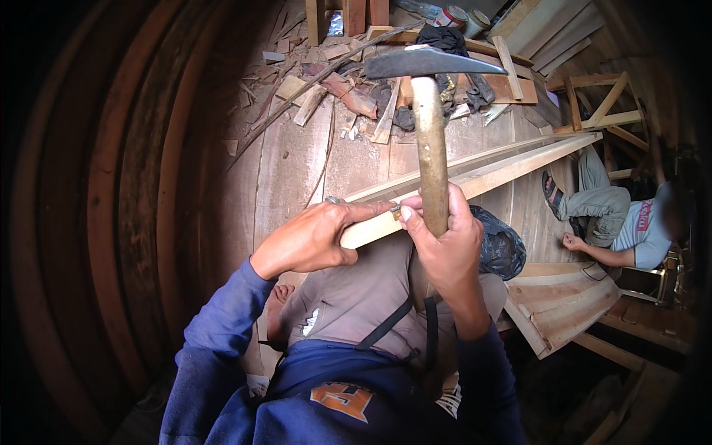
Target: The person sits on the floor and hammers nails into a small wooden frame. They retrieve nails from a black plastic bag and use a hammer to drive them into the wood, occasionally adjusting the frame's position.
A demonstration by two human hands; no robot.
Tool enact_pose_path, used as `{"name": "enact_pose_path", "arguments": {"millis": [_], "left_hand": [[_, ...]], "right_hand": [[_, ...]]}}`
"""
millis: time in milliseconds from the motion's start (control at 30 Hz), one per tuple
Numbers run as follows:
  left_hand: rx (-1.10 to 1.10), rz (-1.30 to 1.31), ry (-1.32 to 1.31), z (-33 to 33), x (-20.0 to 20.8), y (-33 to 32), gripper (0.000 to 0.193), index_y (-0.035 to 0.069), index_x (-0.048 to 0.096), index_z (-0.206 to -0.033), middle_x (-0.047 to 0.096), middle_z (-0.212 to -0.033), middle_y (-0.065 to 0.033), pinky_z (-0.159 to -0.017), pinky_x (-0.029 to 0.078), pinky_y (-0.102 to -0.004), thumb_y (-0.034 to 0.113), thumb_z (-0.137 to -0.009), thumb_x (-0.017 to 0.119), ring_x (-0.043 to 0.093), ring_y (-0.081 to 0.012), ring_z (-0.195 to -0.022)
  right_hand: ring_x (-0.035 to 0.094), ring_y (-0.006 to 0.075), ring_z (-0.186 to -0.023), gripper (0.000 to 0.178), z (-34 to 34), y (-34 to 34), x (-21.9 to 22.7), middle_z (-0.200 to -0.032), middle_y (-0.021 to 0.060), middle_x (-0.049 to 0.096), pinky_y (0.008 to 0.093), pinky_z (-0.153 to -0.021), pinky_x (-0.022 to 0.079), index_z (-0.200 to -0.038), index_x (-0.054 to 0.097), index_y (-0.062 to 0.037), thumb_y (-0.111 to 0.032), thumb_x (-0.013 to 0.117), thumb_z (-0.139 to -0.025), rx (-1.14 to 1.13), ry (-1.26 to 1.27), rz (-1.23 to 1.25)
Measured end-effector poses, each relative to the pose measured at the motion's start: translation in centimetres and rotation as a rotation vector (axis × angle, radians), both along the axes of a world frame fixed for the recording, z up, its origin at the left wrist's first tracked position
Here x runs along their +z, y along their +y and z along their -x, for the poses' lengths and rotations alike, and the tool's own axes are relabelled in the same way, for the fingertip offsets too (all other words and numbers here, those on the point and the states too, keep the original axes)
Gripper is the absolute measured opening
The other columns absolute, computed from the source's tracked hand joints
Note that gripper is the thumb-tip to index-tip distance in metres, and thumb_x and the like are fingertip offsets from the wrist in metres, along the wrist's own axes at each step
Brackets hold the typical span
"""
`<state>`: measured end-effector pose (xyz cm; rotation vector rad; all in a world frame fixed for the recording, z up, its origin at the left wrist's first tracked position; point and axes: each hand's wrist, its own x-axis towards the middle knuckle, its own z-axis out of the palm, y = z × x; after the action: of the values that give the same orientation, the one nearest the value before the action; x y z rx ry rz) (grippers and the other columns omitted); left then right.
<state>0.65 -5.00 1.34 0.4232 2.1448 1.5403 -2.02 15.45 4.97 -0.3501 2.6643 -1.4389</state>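
My right hand [451, 248] is closed round the lower handle of a hammer [430, 141], which stands nearly upright with its dark, pointed steel head at the top. Its thumb and fingertip also meet at a small metallic piece [395, 211], too small to name, at the near end of a pale wooden strip [512, 169]. From the left, my left hand [308, 233] grips that same end, its index finger stretched along the wood to the small piece. The strip slants away to the far right, above my lap. A second thin edge runs alongside it.
Wood offcuts [345, 93], dark cloth [445, 41] and paint cans [450, 16] litter the far plank floor [289, 159]. A dark plastic bag [498, 243] lies by my knee, near joined boards [567, 297]. Another person [619, 215] sits at the right beside a wooden frame [604, 104].
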Motion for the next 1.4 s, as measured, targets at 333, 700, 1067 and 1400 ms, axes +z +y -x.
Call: {"name": "enact_pose_path", "arguments": {"millis": [333,700,1067,1400], "left_hand": [[0.022,-0.02,0.059,0.4,-0.5,-0.7,0.078,0.007,0.052,-0.14,0.066,-0.116,-0.0232,-0.091,0.05,-0.0401,0.004,-0.064,0.068,0.065,-0.0367,-0.105],[0.012,0.009,0.109,-0.1,-0.4,-0.5,0.079,0.003,0.05,-0.14,0.062,-0.126,-0.0222,-0.094,0.049,-0.039,0.006,-0.064,0.068,0.064,-0.0359,-0.108],[0.009,0.07,0.125,-0.1,-0.2,-0.6,0.079,0.006,0.05,-0.141,0.064,-0.123,-0.0211,-0.094,0.048,-0.0381,0.009,-0.065,0.068,0.063,-0.0364,-0.108],[-0.038,0.016,-0.05,1.0,0.9,-1.0,0.085,0.008,0.045,-0.146,0.066,-0.118,-0.02,-0.09,0.049,-0.0365,0.008,-0.065,0.068,0.064,-0.0297,-0.098]], "right_hand": [[0.072,0.0316,-0.079,0.033,0.1,0.3,-1.0,-0.087,0.0162,0.07,0.0378,-0.069,0.054,-0.111,0.058,0.0,-0.006,0.073,-0.083,0.118,0.27,-0.107],[0.07,0.0221,-0.075,0.029,0.7,1.1,-2.1,-0.085,0.0132,0.071,0.0337,-0.07,0.055,-0.107,0.055,0.0011,-0.006,0.073,-0.086,0.012,0.107,0.035],[0.068,0.0366,-0.079,0.032,0.2,0.3,-0.5,-0.084,0.0179,0.066,0.0414,-0.07,0.054,-0.103,0.054,-0.0013,0.009,0.069,-0.077,0.125,0.357,-0.05],[0.069,0.0416,-0.078,0.027,0.5,-1.3,1.1,-0.083,0.0204,0.068,0.0449,-0.068,0.054,-0.106,0.052,-0.0017,-0.004,0.068,-0.085,0.055,0.09,-0.08]]}}
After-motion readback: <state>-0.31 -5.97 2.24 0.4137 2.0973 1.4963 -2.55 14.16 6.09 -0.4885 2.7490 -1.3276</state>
